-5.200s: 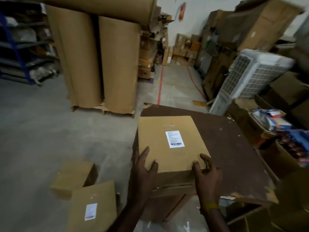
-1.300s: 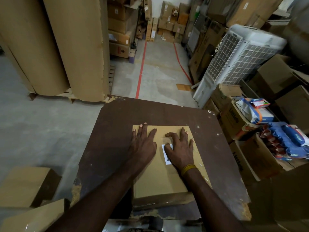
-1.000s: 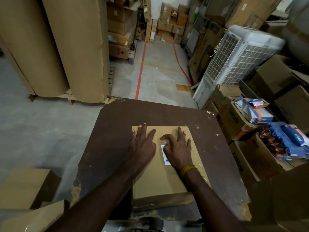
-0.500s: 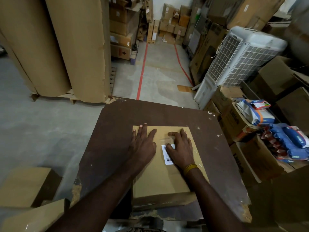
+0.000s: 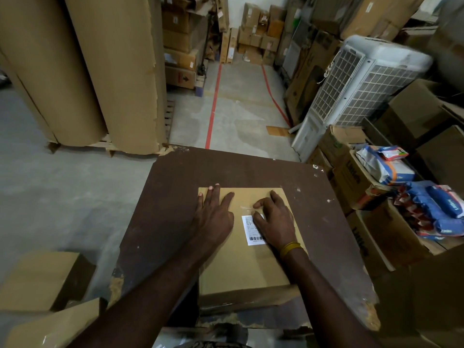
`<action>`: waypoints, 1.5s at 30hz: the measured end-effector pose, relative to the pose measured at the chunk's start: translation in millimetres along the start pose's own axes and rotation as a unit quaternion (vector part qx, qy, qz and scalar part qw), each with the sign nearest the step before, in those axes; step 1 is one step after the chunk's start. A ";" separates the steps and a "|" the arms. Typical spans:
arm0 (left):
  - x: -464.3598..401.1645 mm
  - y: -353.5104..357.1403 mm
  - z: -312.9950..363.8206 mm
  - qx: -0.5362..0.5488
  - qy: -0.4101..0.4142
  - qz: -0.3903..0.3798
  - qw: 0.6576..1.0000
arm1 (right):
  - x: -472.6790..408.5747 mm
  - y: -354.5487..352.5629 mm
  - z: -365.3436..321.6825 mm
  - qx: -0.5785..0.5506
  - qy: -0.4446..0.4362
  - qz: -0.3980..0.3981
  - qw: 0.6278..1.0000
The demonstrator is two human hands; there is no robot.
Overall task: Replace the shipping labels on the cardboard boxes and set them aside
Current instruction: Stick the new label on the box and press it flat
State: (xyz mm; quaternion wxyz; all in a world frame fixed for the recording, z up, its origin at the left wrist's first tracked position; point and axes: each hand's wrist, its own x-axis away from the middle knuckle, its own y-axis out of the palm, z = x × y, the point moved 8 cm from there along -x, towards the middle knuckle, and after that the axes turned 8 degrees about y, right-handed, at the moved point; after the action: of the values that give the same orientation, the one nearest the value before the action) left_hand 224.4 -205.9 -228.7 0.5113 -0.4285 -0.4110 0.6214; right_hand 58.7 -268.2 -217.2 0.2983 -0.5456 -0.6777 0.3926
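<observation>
A flat cardboard box (image 5: 246, 270) lies on the dark brown table (image 5: 175, 187), near its front edge. A white shipping label (image 5: 252, 232) with a barcode sits on the box top. My left hand (image 5: 213, 217) presses flat on the box with straight fingers, just left of the label. My right hand (image 5: 276, 219) covers the label's right side. Its fingers are curled, and thumb and forefinger pinch at the label's upper right corner, where a sliver of white shows between them.
Two cardboard boxes (image 5: 42, 280) sit on the floor at the lower left. Tall cardboard rolls (image 5: 113, 71) stand on a pallet behind the table. A white air cooler (image 5: 364, 84) and open cartons holding blue packets (image 5: 437, 212) crowd the right side.
The box was pushed further onto the table and both hands moved onto its top. In the last second my right hand's fingers shifted over the label's upper edge, uncovering more of the label.
</observation>
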 end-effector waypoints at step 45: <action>9.5 -10.0 34.1 0.291 0.027 0.029 0.956 | 19.9 -47.1 -20.0 -0.202 -0.109 0.143 0.963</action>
State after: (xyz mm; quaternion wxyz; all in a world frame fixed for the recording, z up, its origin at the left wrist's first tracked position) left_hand 193.7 -197.5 -210.2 0.6070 -0.2892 -0.1855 0.7166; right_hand 47.1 -249.3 -167.1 0.0465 -0.6397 -0.6861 0.3432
